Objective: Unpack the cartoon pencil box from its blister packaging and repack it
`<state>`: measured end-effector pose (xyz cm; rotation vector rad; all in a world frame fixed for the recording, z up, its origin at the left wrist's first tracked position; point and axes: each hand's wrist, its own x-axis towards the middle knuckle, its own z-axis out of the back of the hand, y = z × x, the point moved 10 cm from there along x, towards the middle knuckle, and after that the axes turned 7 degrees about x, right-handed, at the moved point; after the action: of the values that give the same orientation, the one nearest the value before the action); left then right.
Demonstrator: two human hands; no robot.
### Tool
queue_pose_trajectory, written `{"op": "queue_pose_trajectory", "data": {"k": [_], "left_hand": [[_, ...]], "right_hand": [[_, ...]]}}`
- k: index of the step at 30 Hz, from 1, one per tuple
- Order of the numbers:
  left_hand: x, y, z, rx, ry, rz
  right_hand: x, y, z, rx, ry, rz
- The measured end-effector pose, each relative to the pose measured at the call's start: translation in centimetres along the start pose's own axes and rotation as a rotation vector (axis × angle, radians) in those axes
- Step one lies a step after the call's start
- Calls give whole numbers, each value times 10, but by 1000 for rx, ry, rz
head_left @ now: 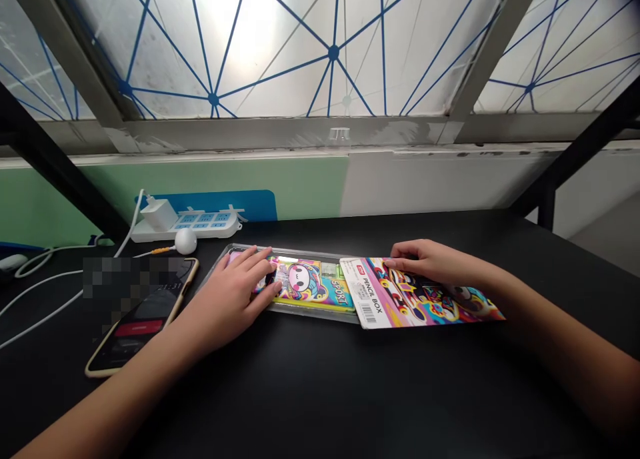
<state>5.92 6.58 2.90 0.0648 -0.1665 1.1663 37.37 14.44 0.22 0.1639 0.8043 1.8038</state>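
Note:
A colourful pencil box [310,282] with a cartoon face and the word SPORT lies in a clear plastic tray [293,311] on the black table. Across the box's left end rests my left hand [239,282], its fingers stretched out and spread over the lid. A bright printed card [400,299] marked PENCIL BOX, with a barcode, overlaps the right end of the tray. At the card's upper edge my right hand [420,259] is closed, thumb on the printed face and fingers behind the edge. My right wrist passes over the card's right part.
Left of the tray lies a phone [145,319] in a pale case. Behind it are a white power strip [210,225] with a plugged-in charger [159,214], a round white device [185,241] and white cables [45,292]. Dark frame bars [575,152] slant at both sides.

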Motion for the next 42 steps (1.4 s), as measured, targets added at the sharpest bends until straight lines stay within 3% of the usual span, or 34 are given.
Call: {"op": "queue_pose_trajectory", "data": {"k": [19, 31, 37, 42], "left_hand": [[0, 10, 3, 54, 14, -100], [-9, 7, 0, 7, 191, -115], [-10, -1, 3, 34, 148, -132], [-17, -30, 8, -12, 95, -215]], "right_hand": [[-13, -11, 38, -47, -93, -33], [-4, -1, 11, 28, -102, -25], [-9, 2, 17, 109, -161, -42], [-7, 19, -8, 130, -161, -25]]}}
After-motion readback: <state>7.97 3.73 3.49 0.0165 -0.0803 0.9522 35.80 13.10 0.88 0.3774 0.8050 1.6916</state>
